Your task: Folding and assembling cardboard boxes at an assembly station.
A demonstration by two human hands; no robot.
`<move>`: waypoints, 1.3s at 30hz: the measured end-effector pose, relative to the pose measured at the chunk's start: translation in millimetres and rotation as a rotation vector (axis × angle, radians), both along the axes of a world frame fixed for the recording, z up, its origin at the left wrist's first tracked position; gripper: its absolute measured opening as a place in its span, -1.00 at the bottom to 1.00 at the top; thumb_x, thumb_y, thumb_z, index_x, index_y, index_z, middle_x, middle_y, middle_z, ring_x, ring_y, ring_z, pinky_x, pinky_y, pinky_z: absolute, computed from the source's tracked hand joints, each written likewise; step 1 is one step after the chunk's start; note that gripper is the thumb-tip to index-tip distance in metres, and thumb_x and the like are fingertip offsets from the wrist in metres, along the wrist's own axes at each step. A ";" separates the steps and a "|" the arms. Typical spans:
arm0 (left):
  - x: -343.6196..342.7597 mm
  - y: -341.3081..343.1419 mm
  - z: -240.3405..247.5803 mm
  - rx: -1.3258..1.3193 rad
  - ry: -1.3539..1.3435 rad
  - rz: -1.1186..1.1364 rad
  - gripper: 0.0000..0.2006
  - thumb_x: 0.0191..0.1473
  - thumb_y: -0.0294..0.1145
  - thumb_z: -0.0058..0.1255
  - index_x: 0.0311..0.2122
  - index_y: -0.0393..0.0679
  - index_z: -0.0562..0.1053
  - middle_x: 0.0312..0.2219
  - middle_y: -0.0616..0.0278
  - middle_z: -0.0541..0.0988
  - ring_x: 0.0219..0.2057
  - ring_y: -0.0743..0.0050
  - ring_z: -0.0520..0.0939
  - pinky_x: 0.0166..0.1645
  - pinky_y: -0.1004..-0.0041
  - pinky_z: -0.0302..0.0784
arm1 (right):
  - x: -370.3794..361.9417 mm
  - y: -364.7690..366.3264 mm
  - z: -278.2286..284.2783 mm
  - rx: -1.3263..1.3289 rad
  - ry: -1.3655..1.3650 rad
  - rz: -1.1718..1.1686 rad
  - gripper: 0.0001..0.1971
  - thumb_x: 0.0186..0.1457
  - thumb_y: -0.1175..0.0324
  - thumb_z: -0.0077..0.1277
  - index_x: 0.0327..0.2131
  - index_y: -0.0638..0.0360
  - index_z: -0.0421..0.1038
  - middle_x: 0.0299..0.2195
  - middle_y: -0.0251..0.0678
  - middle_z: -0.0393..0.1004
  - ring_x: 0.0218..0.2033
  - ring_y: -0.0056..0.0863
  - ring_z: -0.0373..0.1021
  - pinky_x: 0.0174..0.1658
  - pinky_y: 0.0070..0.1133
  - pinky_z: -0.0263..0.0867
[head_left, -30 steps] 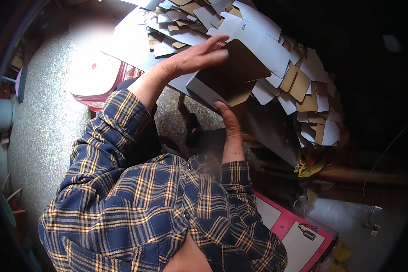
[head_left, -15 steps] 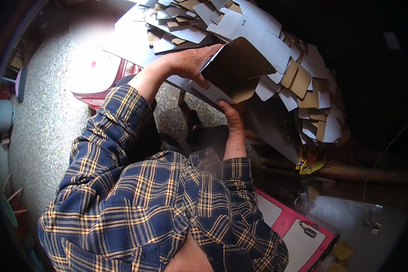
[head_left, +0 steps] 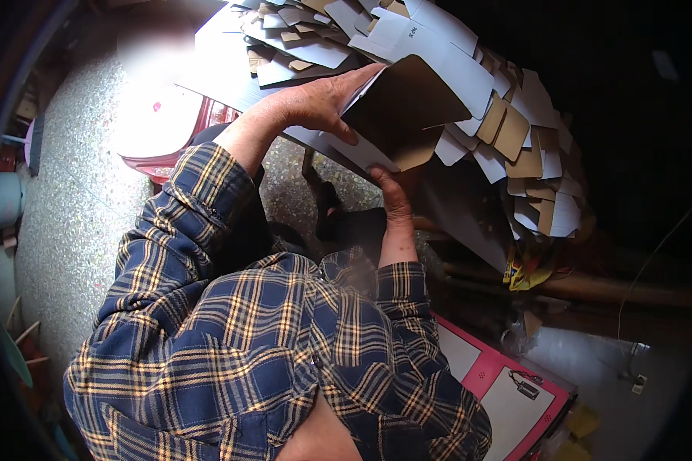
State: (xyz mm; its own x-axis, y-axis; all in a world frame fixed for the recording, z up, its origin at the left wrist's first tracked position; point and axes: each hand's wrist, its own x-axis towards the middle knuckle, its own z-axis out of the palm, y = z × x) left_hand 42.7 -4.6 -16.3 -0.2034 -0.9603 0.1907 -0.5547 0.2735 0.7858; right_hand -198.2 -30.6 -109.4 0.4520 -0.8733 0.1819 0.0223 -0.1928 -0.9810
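Between my hands is a cardboard box (head_left: 411, 107), brown inside and white outside, with its open end tilted up toward me. My left hand (head_left: 323, 101) grips its left side, the thumb on the near white wall and the fingers along the far left edge. At the near lower corner, my right hand (head_left: 393, 196) holds on with the thumb on the wall; its other fingers are hidden beneath the box. Just beyond, flattened white and brown cartons (head_left: 438, 50) lie in a heap on the table.
The overlapping carton pile runs down the table's right side (head_left: 542, 169). A pale table corner (head_left: 231, 50) shows at upper left, near a red stool (head_left: 150, 165). A pink-framed board (head_left: 507, 384) lies at lower right, and a yellow packet (head_left: 527, 273) hangs by the pile.
Almost nothing differs. The box and my left hand have shifted very slightly, with the grip of both hands unchanged.
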 end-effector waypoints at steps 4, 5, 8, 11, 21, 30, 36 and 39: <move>-3.4 -5.4 10.6 0.145 -0.006 -0.078 0.26 -0.43 -0.29 0.44 0.36 0.01 -0.18 0.27 -0.02 0.13 0.28 0.03 0.19 0.37 0.18 0.05 | -9.1 -6.1 -4.1 -0.022 -0.010 0.014 -0.25 -0.23 0.25 0.36 0.03 0.31 0.22 -0.11 -0.24 0.38 -0.11 -0.36 0.34 0.01 -0.48 0.27; -2.8 -5.4 9.5 0.147 -0.006 -0.061 0.24 -0.42 -0.21 0.43 0.35 0.00 -0.16 0.27 -0.02 0.13 0.28 0.03 0.18 0.37 0.18 0.05 | -7.9 -5.3 -2.9 -0.029 -0.048 0.021 -0.15 -0.22 0.14 0.37 0.09 0.30 0.16 -0.05 -0.22 0.33 -0.05 -0.34 0.30 0.06 -0.47 0.22; -3.2 -14.0 -6.3 0.082 0.016 -0.027 0.20 -0.37 -0.05 0.41 0.35 -0.04 -0.11 0.21 -0.05 0.21 0.25 0.04 0.24 0.34 0.19 0.11 | -10.8 -7.5 -7.3 -0.123 -0.042 -0.035 -0.06 -0.16 -0.06 0.31 0.17 0.29 0.05 0.02 -0.20 0.24 0.04 -0.31 0.23 0.14 -0.43 0.13; 0.6 -13.2 -8.7 0.021 0.090 0.044 0.15 -0.28 0.07 0.36 0.34 -0.06 -0.08 0.09 -0.08 0.34 0.14 0.08 0.38 0.25 0.22 0.26 | -1.0 -4.7 2.3 -0.191 -0.032 -0.048 -0.02 -0.11 -0.25 0.19 0.18 0.29 0.03 0.04 -0.17 0.22 0.06 -0.28 0.20 0.15 -0.40 0.09; -3.9 -19.6 -11.8 0.011 0.304 0.084 0.03 -0.15 0.13 0.28 0.33 0.03 -0.05 -0.02 -0.06 0.41 0.06 0.09 0.46 0.19 0.20 0.32 | -0.7 -3.0 10.2 -0.286 0.068 -0.028 -0.06 -0.12 -0.34 0.13 0.10 0.27 0.14 -0.04 -0.15 0.26 0.03 -0.26 0.24 0.09 -0.36 0.15; -0.9 -15.2 -8.3 0.083 0.349 0.055 0.03 -0.14 0.19 0.24 0.33 0.04 -0.05 0.06 -0.11 0.33 0.13 0.02 0.37 0.23 0.14 0.26 | -1.3 -9.8 3.9 -0.147 -0.010 0.069 -0.11 -0.19 -0.14 0.30 0.10 0.23 0.17 -0.03 -0.22 0.31 0.02 -0.32 0.26 0.10 -0.41 0.17; -5.8 -15.4 -8.4 0.093 0.344 0.055 0.03 -0.12 0.26 0.19 0.34 0.05 -0.05 0.11 -0.17 0.29 0.17 -0.02 0.33 0.25 0.09 0.23 | -6.1 -9.2 6.0 -0.112 0.037 0.089 -0.15 -0.24 0.02 0.34 0.09 0.23 0.19 -0.06 -0.26 0.33 0.02 -0.36 0.28 0.10 -0.42 0.18; -4.8 -13.8 -9.4 0.096 0.353 0.034 0.05 -0.15 0.28 0.20 0.34 0.05 -0.05 0.12 -0.18 0.28 0.19 -0.04 0.31 0.27 0.08 0.21 | -6.4 -8.5 2.8 -0.080 0.012 0.074 -0.16 -0.24 0.02 0.34 0.08 0.23 0.20 -0.04 -0.26 0.33 0.02 -0.36 0.28 0.10 -0.42 0.19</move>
State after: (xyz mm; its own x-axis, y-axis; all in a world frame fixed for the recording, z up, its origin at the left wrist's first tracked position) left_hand 37.9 -18.5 -25.7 -0.1091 -0.9824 0.1519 -0.2525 0.1752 0.9516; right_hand -204.6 -39.2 -106.6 0.5175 -0.8202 0.2440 0.0273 -0.2692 -0.9627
